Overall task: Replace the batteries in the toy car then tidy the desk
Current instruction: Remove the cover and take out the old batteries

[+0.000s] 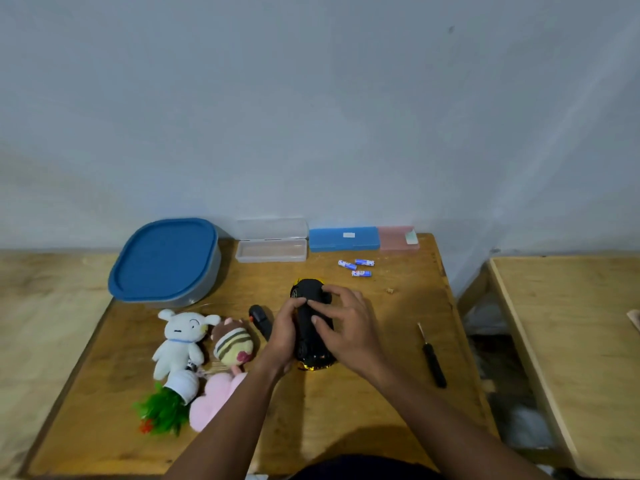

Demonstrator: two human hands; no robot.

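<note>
The toy car (309, 292) lies upside down on the wooden desk (346, 410), its black underside up and a gold body edge showing below. My left hand (285, 336) grips its left side. My right hand (341, 323) rests on top, fingers pressing the underside. Three blue-and-white batteries (356, 267) lie loose behind the car to the right. A black screwdriver (433, 358) lies to the right of my right hand. A small black piece (259, 318) sits just left of the car, partly hidden by my left hand.
A blue-lidded grey container (164, 261) stands at the back left. A clear open case (272, 249), a blue case (343, 239) and a pink case (398, 239) line the back edge. Plush toys (180, 341) and a toppled fake plant (162, 407) lie at the left.
</note>
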